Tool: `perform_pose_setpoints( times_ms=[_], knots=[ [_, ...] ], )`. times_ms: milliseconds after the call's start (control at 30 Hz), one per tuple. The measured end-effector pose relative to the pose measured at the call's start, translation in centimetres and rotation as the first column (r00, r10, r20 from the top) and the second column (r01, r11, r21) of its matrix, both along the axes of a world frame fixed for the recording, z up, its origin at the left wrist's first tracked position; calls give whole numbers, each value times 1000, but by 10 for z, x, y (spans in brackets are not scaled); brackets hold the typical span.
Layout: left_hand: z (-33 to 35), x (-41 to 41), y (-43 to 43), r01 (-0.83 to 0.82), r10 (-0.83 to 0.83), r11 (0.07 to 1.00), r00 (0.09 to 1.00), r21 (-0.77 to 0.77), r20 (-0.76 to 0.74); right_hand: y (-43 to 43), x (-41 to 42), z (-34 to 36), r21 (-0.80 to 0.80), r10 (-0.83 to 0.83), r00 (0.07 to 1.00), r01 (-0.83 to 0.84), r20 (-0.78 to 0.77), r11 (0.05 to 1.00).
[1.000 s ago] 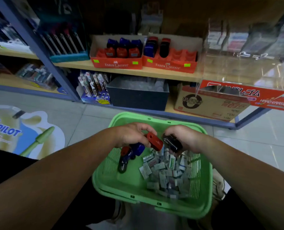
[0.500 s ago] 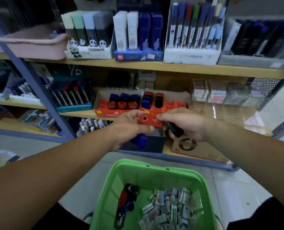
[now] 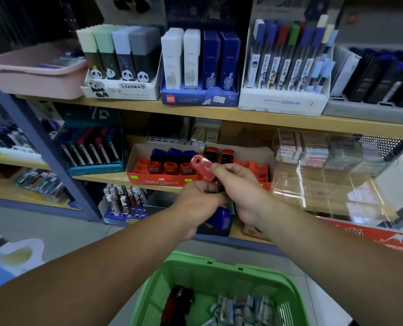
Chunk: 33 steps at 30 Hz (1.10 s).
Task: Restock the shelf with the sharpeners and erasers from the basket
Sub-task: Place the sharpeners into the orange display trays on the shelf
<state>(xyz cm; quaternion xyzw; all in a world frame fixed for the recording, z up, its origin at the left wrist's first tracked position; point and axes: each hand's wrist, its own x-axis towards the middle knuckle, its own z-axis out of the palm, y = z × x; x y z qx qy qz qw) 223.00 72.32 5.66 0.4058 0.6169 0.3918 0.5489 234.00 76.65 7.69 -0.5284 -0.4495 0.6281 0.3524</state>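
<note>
red sharpener (image 3: 204, 170) tilted (erasers (image 3: 239, 309) in basket (image 3: 221, 267))

- Upper shelf board (image 3: 219, 114), wood-coloured: carries 5 units in a row. From the left: pink tub (image 3: 31, 71), panda display box (image 3: 120, 89), blue display box (image 3: 199, 98) with white and navy cases, white pen display (image 3: 283, 103), grey tray (image 3: 370, 110) of dark items.
- Middle shelf board (image 3: 106, 178): teal display (image 3: 94, 167) at left. 2 orange trays stand side by side, the left tray (image 3: 163, 182) touching the right tray (image 3: 252, 167). Sharpeners (image 3: 172, 154) stand upright in their cells. Clear acrylic box (image 3: 325, 184) at right, just beside the trays.
- Lower shelf board (image 3: 235, 231): small blue display box (image 3: 123, 214). Other contents are hidden.
- Floor (image 3: 54, 227), pale tile: printed sticker (image 3: 14, 257) at left.
</note>
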Motion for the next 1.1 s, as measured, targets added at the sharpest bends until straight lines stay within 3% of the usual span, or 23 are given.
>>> perform_pose_setpoints(
  times_ms=[100, 267, 367, 633, 833, 1000, 1067, 1100],
  knots=[
    [2, -7, 5, 54, -52, 998, 997, 27, -49, 11, 3, 0, 27, -76, 997, 76, 11, 997],
    [7, -31, 13, 65, -56, 997, 979, 39, -197, 44, 37, -4, 270, -238, 958, 190, 159, 944],
    [5, -43, 19, 29, -19, 998, 983, 56, -184, 68, 48, -11, 383, -291, 905, 160, 312, 910],
    [0, -54, 33, -89, 110, 980, 988, 180, -109, 119, 54, -22, 394, -287, 828, 88, 482, 915],
    [-11, -60, 42, -130, 150, 975, 983, 181, -103, 126, 55, -36, 446, -238, 694, -134, 680, 885],
    [-14, -64, 47, -127, 157, 973, 976, 194, -150, 120, 49, -32, 357, -155, 498, -340, 853, 870],
    [-15, -68, 47, -126, 158, 973, 975, 196, -159, 113, 46, -25, 396, -246, 368, -420, 897, 816],
    [-15, -70, 47, -122, 155, 974, 974, 191, -167, 110, 43, -21, 459, -308, 371, -447, 876, 768]
  ],
)
